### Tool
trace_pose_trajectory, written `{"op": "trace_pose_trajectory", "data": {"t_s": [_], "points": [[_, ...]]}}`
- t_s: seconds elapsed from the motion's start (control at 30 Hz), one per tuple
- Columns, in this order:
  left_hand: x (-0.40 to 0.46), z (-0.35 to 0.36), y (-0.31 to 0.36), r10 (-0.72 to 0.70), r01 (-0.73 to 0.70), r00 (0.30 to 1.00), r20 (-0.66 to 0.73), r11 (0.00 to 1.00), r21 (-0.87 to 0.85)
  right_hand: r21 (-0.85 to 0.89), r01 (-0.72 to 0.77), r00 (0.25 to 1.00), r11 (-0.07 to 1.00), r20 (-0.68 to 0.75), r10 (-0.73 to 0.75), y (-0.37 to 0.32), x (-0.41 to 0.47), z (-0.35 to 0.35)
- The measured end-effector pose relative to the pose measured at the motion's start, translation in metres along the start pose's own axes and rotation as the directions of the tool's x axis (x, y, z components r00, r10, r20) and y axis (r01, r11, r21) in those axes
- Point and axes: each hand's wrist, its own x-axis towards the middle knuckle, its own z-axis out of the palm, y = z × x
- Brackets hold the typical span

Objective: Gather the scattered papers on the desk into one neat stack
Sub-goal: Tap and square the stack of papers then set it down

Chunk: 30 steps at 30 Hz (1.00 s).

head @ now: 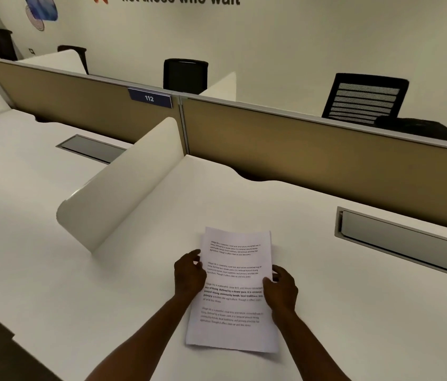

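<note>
White papers (234,292) with black print lie on a white desk (79,284); tan partition (313,149), navy label (150,98).

Paper on a smooth table
Matt white printed papers (234,291); smooth, faintly glossy white table (340,298); far partition (299,138) of tan cloth
</note>
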Motion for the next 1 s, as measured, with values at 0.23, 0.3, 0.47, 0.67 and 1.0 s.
{"op": "trace_pose_trajectory", "data": {"t_s": [0.23, 0.3, 0.47, 0.67, 1.0], "points": [[0.079, -0.035, -0.014, -0.159, 0.167, 0.978, 0.133, 0.985, -0.051, -0.022, -0.098, 0.991, 0.995, -0.090, 0.096, -0.029, 0.015, 0.069], [0.099, -0.045, -0.014, -0.138, 0.148, 0.979, 0.150, 0.988, -0.052, -0.003, -0.120, 0.989, 0.993, -0.093, 0.119, -0.039, 0.023, 0.084], [0.156, -0.068, -0.006, -0.091, 0.099, 0.989, 0.114, 0.993, -0.066, 0.119, -0.201, 0.978, 0.972, -0.028, 0.206, -0.073, 0.050, 0.125], [0.231, -0.083, 0.014, -0.084, 0.090, 0.994, 0.064, 0.992, -0.092, 0.222, -0.248, 0.968, 0.943, 0.012, 0.252, -0.118, 0.100, 0.173], [0.331, -0.084, 0.040, -0.052, 0.060, 0.996, 0.066, 0.991, -0.117, 0.282, -0.274, 0.961, 0.919, 0.113, 0.252, -0.171, 0.169, 0.232]]}}
